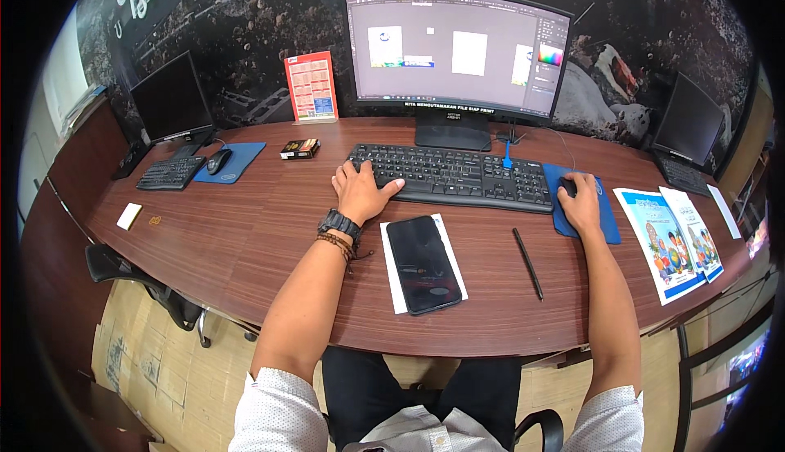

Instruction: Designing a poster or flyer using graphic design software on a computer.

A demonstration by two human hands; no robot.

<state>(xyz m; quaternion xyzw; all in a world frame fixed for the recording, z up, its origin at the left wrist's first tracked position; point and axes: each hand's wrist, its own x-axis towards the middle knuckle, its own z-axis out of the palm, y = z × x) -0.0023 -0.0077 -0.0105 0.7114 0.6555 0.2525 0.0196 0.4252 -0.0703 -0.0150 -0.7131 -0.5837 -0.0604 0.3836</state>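
Note:
My left hand (360, 194) rests on the left end of a black keyboard (458, 175), fingers spread, the thumb near its front edge. A dark watch and a beaded bracelet are on that wrist. My right hand (581, 204) is curled over a black computer mouse (567, 185), mostly hidden under it, on a blue mouse pad (607, 216). Behind the keyboard, a curved monitor (458, 51) displays a design program with several page layouts. A dark smartphone (421, 264) lies on white paper (394, 276) between my forearms. Right of it is a black pen (528, 264).
Printed booklets (666, 243) lie at the right, by another monitor (688, 116). On the left are a second keyboard (170, 174), a mouse (218, 161) and a dark monitor (172, 96). A red desk calendar (311, 84) stands behind a small black box (300, 149). A chair (139, 268) is lower left.

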